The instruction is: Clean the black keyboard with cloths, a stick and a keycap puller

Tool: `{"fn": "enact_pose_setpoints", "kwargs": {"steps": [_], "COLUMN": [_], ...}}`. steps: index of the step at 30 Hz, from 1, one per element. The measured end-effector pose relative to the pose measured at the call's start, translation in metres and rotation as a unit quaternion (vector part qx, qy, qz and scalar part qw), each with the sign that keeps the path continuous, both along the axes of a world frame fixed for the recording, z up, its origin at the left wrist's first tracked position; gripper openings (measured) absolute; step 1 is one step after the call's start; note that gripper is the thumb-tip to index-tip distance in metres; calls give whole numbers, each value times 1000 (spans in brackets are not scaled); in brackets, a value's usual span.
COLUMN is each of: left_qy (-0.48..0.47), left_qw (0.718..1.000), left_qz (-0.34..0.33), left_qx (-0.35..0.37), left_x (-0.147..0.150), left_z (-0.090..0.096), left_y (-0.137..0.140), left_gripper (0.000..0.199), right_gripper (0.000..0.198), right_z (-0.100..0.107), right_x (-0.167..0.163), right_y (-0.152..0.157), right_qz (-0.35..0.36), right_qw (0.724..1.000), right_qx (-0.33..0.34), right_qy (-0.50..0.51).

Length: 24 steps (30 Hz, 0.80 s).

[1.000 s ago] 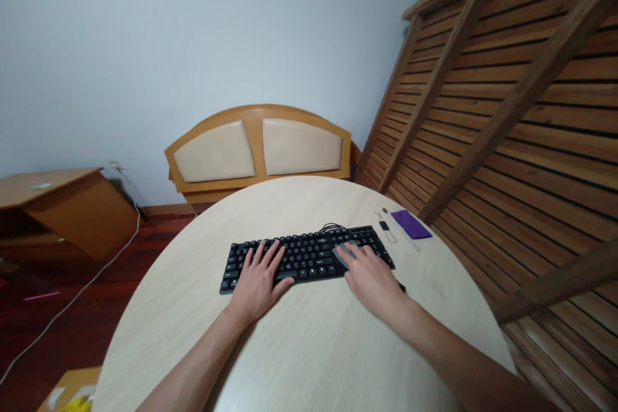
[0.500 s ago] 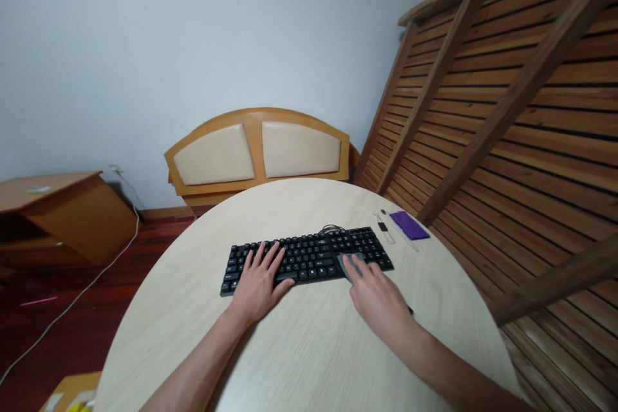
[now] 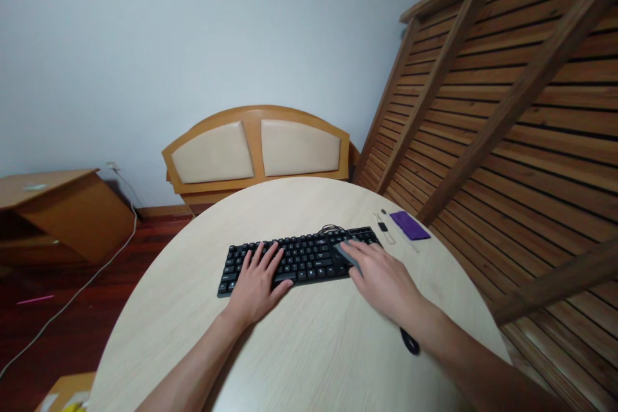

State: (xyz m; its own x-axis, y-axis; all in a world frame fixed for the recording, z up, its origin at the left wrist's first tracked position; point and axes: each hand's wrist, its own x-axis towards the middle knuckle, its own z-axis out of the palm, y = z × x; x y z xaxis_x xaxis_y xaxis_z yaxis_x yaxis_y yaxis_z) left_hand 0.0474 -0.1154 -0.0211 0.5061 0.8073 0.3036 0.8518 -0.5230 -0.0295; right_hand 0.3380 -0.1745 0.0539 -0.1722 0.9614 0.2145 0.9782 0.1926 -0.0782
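A black keyboard (image 3: 309, 257) lies on the round pale table, its cable bunched behind it. My left hand (image 3: 255, 283) rests flat on the keyboard's left part, fingers spread over the keys. My right hand (image 3: 383, 273) is over the number pad end and presses a folded grey cloth (image 3: 351, 256) against the keys. Most of that cloth is hidden beneath the fingers. Under my right wrist a black loop (image 3: 409, 341) partly shows on the table; what it belongs to is hidden.
Toward the table's (image 3: 290, 367) right edge lie a purple cloth (image 3: 409, 225), a thin white stick-like tool (image 3: 404, 236) and a small black-and-white item (image 3: 383, 228). Behind stand a headboard (image 3: 258, 141) and, at right, a slatted wooden frame (image 3: 506, 116).
My right hand has slid up and slightly right across the keyboard with the grey cloth. More of the black loop shows under the wrist. My left hand stays on the keys.
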Motion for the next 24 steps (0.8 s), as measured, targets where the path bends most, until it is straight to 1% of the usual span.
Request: {"fn": "enact_pose_setpoints", "kwargs": {"steps": [2, 4, 7, 9, 12, 17, 24], "left_qy": [4, 7, 5, 1, -3, -5, -6], "left_qw": [1000, 1000, 1000, 1000, 1000, 1000, 1000], "left_qz": [2, 3, 2, 2, 2, -7, -1], "left_qx": [-5, -9, -9, -6, -6, -10, -19], "left_x": [0, -1, 0, 0, 1, -1, 1], "left_z": [1, 1, 1, 1, 2, 0, 1], "left_y": [0, 0, 0, 0, -1, -2, -3], "left_gripper": [71, 71, 71, 71, 71, 72, 72], "right_gripper": [54, 54, 52, 49, 47, 45, 51], "right_z": [8, 9, 3, -3, -9, -13, -17], "right_x": [0, -3, -8, -11, -12, -12, -18], "right_y": [23, 45, 68, 75, 74, 61, 37], "right_qz": [8, 15, 18, 13, 1, -20, -40], "right_qw": [1000, 1000, 999, 999, 999, 999, 997], "right_qx": [-2, -8, -30, -35, -33, -34, -29], "right_qy": [9, 8, -5, -10, -15, -25, -63]}}
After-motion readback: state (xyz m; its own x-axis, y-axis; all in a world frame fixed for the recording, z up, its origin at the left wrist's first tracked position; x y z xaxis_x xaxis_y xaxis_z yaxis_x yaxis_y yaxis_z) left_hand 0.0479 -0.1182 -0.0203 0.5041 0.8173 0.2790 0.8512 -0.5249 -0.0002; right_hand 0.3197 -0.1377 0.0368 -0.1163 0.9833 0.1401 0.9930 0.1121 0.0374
